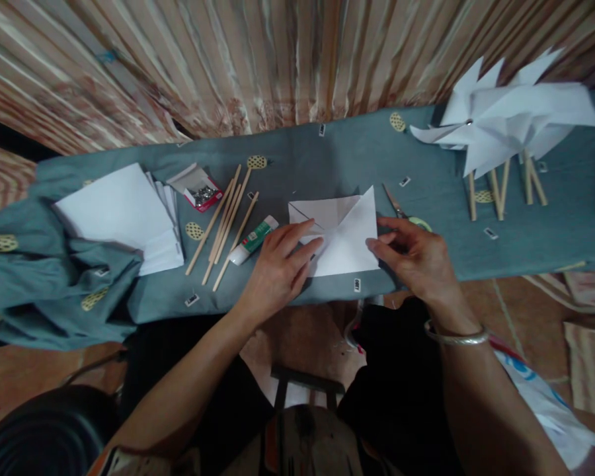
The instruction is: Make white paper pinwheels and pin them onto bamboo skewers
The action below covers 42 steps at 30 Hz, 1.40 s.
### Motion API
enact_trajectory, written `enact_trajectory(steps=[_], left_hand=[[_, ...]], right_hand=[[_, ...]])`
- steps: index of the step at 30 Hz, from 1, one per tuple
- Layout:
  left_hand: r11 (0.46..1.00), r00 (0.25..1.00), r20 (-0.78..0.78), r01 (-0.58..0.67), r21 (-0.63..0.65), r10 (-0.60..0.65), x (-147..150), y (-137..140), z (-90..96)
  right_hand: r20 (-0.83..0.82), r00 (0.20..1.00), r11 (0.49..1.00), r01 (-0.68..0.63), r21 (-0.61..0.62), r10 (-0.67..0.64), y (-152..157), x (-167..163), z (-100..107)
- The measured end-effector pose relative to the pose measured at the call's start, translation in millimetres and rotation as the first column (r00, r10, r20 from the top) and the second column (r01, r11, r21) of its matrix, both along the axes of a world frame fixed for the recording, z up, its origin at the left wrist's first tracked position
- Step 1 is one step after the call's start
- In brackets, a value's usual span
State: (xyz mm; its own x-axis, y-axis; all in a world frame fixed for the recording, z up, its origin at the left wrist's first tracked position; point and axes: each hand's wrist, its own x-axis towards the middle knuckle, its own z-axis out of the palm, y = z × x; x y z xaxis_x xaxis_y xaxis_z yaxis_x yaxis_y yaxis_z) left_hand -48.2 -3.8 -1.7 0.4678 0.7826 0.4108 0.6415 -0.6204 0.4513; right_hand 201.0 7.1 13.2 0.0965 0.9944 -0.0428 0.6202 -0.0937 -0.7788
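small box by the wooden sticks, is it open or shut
Open: the small box has its white flap folded back, and shiny metal pieces show inside.

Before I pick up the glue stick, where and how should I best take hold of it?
Take the glue stick probably by its green middle, from above, fingers across its width: it lies on its side, slanted, with wooden sticks close on its left and the left hand near its right end.

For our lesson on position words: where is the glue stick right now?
In the head view, the glue stick lies left of centre on the cloth, between the wooden sticks and the left hand.
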Motion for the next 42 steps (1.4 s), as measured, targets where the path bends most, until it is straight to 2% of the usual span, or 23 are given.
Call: enact_trajectory(steps=[3, 5, 7, 9, 12, 14, 16, 19, 22, 25, 33, 42], left_hand=[[0.999, 0.999, 0.031, 0.021, 0.029, -0.022, 7, -9, 4.2], [0.998, 0.998, 0.008, 0.059, 0.038, -0.059, 11, -13, 3.6], [0.996, 0.996, -0.029, 0.08, 0.033, -0.079, 13, -16, 1.3], [0.997, 0.995, -0.07, 0.077, 0.019, -0.076, 14, -18, -0.9], [0.996, 0.989, -0.118, 0.09, 0.004, -0.089, 14, -19, -2.4], [0.994, 0.987, -0.118, 0.109, -0.009, -0.109, 14, -21, -3.4], [0.993, 0.99, -0.083, 0.111, -0.032, -0.114, 14, -22, -5.1], [0.993, 0.996, -0.018, 0.082, -0.088, -0.084, 14, -24, -7.9], [0.988, 0.998, 0.022, 0.065, -0.14, -0.063, 13, -23, -8.6], [0.984, 0.997, 0.046, 0.065, -0.164, -0.059, 13, -22, -7.1], [0.982, 0.997, 0.072, 0.024, -0.186, -0.011, 13, -22, -4.7], [0.987, 0.997, 0.063, 0.062, -0.149, -0.053, 11, -23, -8.9]], right_hand=[[-0.157, 0.983, 0.995, 0.091, -0.036, -0.096, -4, -3, -4], [-0.221, 0.968, 0.991, 0.106, -0.085, -0.123, -8, -8, -7], [-0.206, 0.972, 0.988, 0.089, -0.13, -0.115, -15, -13, -9], [-0.098, 0.991, 0.988, 0.073, -0.136, -0.086, -22, -18, -8], [0.157, 0.986, 0.996, 0.071, -0.055, -0.061, -32, -21, -1], [0.261, 0.964, 0.998, 0.043, 0.035, -0.051, -37, -19, 4], [0.277, 0.961, 0.989, -0.048, 0.14, 0.008, -40, -17, 7], [0.218, 0.959, 0.941, -0.232, 0.248, 0.179, -42, -15, 4], [0.13, 0.947, 0.917, -0.319, 0.24, 0.295, -39, -18, -2], [0.07, 0.942, 0.914, -0.337, 0.228, 0.33, -34, -24, -7], [0.046, 0.959, 0.93, -0.283, 0.232, 0.281, -21, -39, -13], [0.127, 0.966, 0.938, -0.248, 0.242, 0.223, -15, -47, -22]])
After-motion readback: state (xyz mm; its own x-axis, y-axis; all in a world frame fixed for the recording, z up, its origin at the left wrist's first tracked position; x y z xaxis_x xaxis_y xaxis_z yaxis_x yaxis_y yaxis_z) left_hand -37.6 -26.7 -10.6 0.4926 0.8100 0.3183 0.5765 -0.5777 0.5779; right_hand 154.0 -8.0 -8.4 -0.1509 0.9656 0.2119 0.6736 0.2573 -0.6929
